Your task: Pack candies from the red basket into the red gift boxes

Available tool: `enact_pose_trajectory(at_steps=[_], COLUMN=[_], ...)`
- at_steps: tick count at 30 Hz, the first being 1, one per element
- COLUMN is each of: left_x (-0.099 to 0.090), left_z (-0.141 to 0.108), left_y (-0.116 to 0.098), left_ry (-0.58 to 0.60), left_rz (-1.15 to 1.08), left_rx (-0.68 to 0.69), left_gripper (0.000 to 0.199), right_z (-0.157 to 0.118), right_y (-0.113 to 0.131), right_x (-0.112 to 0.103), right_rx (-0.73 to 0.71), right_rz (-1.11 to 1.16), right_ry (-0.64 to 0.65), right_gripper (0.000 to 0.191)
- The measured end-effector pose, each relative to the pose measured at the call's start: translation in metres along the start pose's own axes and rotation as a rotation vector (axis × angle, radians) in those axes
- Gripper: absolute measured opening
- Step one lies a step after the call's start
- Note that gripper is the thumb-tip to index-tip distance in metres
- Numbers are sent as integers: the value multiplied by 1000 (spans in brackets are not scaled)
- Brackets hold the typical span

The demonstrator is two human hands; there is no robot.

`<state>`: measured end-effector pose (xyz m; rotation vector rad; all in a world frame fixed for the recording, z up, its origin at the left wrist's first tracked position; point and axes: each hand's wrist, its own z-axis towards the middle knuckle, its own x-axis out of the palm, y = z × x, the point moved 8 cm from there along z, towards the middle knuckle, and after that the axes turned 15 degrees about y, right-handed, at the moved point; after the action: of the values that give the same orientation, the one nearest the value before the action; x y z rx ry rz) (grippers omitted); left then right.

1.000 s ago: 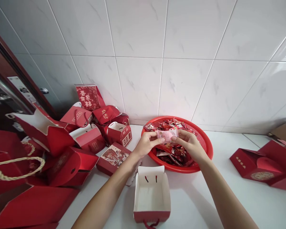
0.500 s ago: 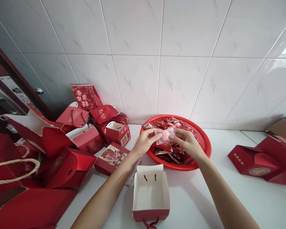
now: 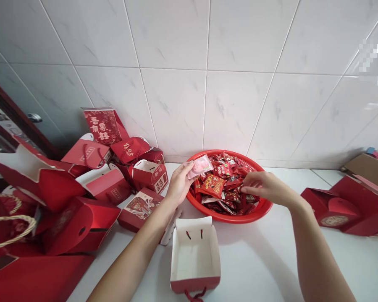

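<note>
Somebody's left hand (image 3: 179,183) pinches a pink packet (image 3: 202,165) over the left side of a red basket (image 3: 229,218). The right hand (image 3: 267,188) has bent fingers above the other side; whether it has hold of anything, you cannot tell. The basket is near the back edge of the tabletop (image 3: 255,268), with lots of red packets (image 3: 212,186) inside. An open box (image 3: 193,260) stands closer to the front edge, which does not show. Its white bottom shows no packets, so filling it probably has not begun. The pink packet is not in it yet. Other red boxes (image 3: 113,188) sit toward the left, but whether those are full is hard to tell.
</note>
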<state>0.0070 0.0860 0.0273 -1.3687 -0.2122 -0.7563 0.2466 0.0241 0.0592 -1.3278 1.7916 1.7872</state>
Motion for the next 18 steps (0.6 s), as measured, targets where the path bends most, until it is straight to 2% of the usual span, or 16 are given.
enact_pose_trajectory(at_steps=[2,4,6,8,14,18], left_x=[-4,-5,-5,-4,-1,-3], left_z=[0,0,0,0,1,0], left_y=[0,1,0,-1,-2,-1], left_ry=[-39,-49,-44,-29,29,5], left_rz=[-31,-49,-50,-34,75,145], left_rx=[-9,-11,-5,2,15,14], left_gripper=[32,34,37,38,33,50], right_z=[9,16,23,27,22,14], right_y=[1,1,3,6,-2,-4], right_x=[19,29,31,29,2,-10], right_rx=[67,142,142,68,-66,-123], right_rz=[-88,-194,-251,-228,-48,158], right_ry=[135,163,120,68,-150,-246], right_gripper=[24,33,22,8,30,43])
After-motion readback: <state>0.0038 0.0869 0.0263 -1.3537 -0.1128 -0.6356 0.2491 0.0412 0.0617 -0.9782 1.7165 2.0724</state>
